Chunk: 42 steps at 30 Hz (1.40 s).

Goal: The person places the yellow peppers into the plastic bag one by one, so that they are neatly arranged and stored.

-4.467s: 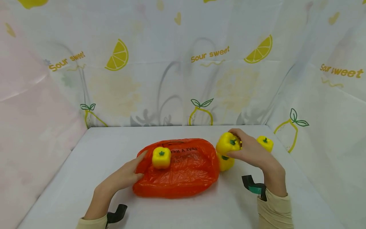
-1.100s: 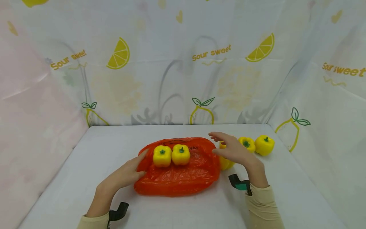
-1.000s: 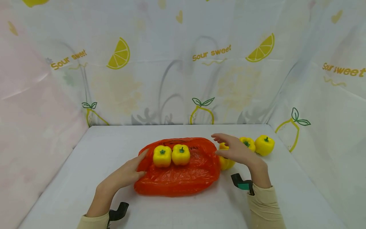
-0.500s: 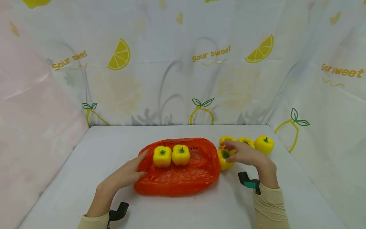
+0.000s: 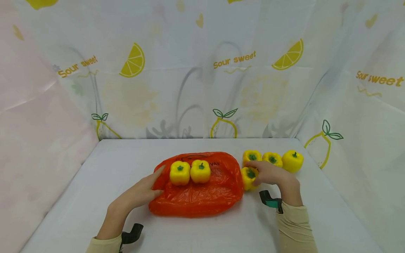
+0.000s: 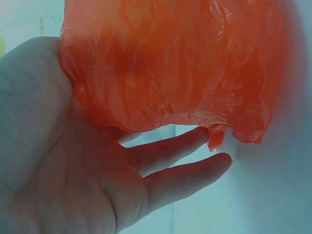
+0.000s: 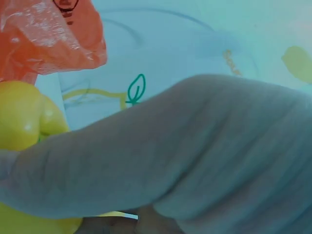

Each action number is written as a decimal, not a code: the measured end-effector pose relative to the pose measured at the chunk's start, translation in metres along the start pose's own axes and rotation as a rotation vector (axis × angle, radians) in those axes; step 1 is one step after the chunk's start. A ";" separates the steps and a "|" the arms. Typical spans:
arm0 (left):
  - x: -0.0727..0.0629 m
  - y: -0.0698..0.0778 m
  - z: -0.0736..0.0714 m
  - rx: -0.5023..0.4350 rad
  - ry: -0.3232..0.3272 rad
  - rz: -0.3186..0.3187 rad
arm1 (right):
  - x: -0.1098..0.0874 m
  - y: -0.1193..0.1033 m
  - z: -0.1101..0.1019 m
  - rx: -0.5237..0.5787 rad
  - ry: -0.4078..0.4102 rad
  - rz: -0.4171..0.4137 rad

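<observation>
A bulging orange-red plastic bag (image 5: 202, 200) with dark print lies mid-table. Two yellow bell peppers (image 5: 180, 173) sit side by side on top of it. At the bag's left edge my left hand (image 5: 136, 195) rests against the plastic, its fingers extended and spread from the thumb; in the left wrist view the fingers (image 6: 187, 180) reach out below the plastic. My right hand (image 5: 272, 174) holds the near yellow bell pepper (image 5: 248, 180), right beside the bag's right edge. In the right wrist view the thumb (image 7: 87, 170) lies across that pepper, while the other fingers are mostly hidden.
Behind the right hand stand a yellow bell pepper (image 5: 252, 155), a second pepper (image 5: 272, 159) and a third pepper (image 5: 292, 161) in a row. All rest on a white table (image 5: 202, 235). A printed curtain (image 5: 177, 91) hangs at the back and sides.
A second bell pepper now sits on the bag beside the first. My right hand moved back right from the bag and took hold of the near pepper. The left hand stayed put.
</observation>
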<state>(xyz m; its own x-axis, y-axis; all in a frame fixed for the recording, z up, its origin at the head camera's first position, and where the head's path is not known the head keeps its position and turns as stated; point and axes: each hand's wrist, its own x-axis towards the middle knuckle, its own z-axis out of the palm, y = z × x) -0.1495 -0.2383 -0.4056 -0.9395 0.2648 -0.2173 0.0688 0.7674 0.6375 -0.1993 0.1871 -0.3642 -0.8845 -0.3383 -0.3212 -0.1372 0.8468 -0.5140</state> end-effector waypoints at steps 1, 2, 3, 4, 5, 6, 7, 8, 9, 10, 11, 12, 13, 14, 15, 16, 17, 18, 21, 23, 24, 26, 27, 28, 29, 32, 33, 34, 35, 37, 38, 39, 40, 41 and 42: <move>0.000 0.000 0.000 0.000 0.000 -0.001 | 0.001 0.000 0.001 -0.015 -0.008 0.012; 0.000 0.000 0.000 -0.001 0.000 -0.004 | 0.001 0.000 0.002 -0.024 -0.017 0.022; 0.000 0.000 0.000 -0.001 0.001 -0.005 | 0.001 0.000 0.002 -0.031 -0.022 0.027; 0.000 0.001 0.000 -0.001 0.001 -0.005 | 0.001 0.001 0.003 -0.040 -0.024 0.031; 0.000 0.001 0.000 -0.001 0.000 -0.005 | 0.002 0.000 0.003 -0.046 -0.025 0.037; 0.000 0.001 0.000 -0.001 0.000 -0.005 | 0.002 0.001 0.003 -0.049 -0.025 0.046; 0.000 0.002 0.000 -0.001 0.000 -0.004 | 0.002 0.001 0.004 -0.054 -0.025 0.050; -0.001 0.002 0.000 -0.001 0.000 -0.003 | 0.003 0.001 0.004 -0.057 -0.026 0.049; -0.001 0.002 0.000 0.000 0.000 -0.002 | 0.003 0.001 0.005 -0.062 -0.024 0.045; -0.001 0.002 0.000 0.001 0.000 -0.002 | 0.004 0.002 0.005 -0.065 -0.025 0.039; -0.001 0.002 0.000 0.000 -0.001 -0.002 | 0.005 0.002 0.005 -0.067 -0.022 0.033; -0.002 0.002 0.000 0.001 0.000 -0.003 | 0.005 0.002 0.005 -0.069 -0.019 0.024; -0.002 0.003 0.000 0.001 -0.001 -0.003 | 0.006 0.002 0.005 -0.071 -0.016 0.015; -0.002 0.003 0.000 0.000 -0.001 -0.002 | 0.006 0.002 0.005 -0.073 -0.012 0.004; -0.002 0.003 0.000 -0.002 -0.001 0.000 | 0.005 0.002 0.004 -0.074 -0.006 0.001; -0.002 0.003 0.000 -0.003 -0.002 0.002 | 0.005 0.001 0.003 -0.070 0.000 -0.002; -0.002 0.003 -0.001 -0.003 -0.001 0.006 | 0.004 0.001 0.002 -0.065 0.010 -0.002; -0.002 0.003 -0.001 -0.003 -0.001 0.010 | 0.003 0.001 0.001 -0.061 0.021 -0.003; -0.003 0.003 -0.001 -0.003 0.002 0.023 | -0.001 0.000 -0.003 -0.042 0.063 -0.010; -0.002 0.004 -0.001 -0.001 0.003 0.027 | -0.004 0.000 -0.006 -0.023 0.092 -0.027; -0.002 0.004 -0.001 -0.001 0.003 0.028 | -0.005 0.001 -0.007 -0.014 0.108 -0.042; -0.002 0.003 -0.001 0.001 0.003 0.030 | -0.009 0.000 -0.010 0.004 0.136 -0.071; -0.002 0.003 -0.001 0.001 0.002 0.029 | -0.011 0.000 -0.012 0.018 0.150 -0.086; -0.001 0.003 -0.001 0.001 0.003 0.030 | -0.012 -0.001 -0.013 0.030 0.163 -0.100; -0.001 0.002 -0.001 0.003 0.003 0.031 | -0.014 -0.002 -0.014 0.039 0.177 -0.116; -0.001 0.002 -0.001 0.007 0.002 0.033 | -0.016 -0.005 -0.015 0.072 0.206 -0.156; -0.001 0.002 -0.001 0.007 0.002 0.032 | -0.017 -0.006 -0.015 0.083 0.212 -0.166; -0.001 0.002 -0.001 0.008 0.002 0.033 | -0.017 -0.008 -0.015 0.093 0.216 -0.173; -0.001 0.002 -0.001 0.009 0.002 0.033 | -0.017 -0.009 -0.014 0.100 0.222 -0.182; -0.001 0.002 -0.001 0.009 0.001 0.031 | -0.017 -0.012 -0.014 0.113 0.231 -0.195; -0.001 0.002 -0.001 0.008 0.001 0.030 | -0.017 -0.014 -0.013 0.119 0.237 -0.202; -0.001 0.002 -0.001 0.007 0.000 0.029 | -0.017 -0.016 -0.013 0.122 0.243 -0.207; -0.001 0.002 -0.001 0.006 0.000 0.028 | -0.017 -0.018 -0.012 0.125 0.251 -0.211; -0.001 0.002 -0.001 0.006 0.000 0.026 | -0.017 -0.020 -0.012 0.125 0.261 -0.218; -0.001 0.002 -0.001 0.005 0.000 0.024 | -0.017 -0.023 -0.011 0.126 0.270 -0.222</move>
<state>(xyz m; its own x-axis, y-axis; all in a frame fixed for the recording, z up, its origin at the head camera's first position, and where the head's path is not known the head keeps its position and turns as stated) -0.1491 -0.2372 -0.4034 -0.9376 0.2832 -0.2018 0.0932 0.7638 0.6387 -0.1864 0.1782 -0.3380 -0.9276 -0.3731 0.0214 -0.2973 0.7020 -0.6471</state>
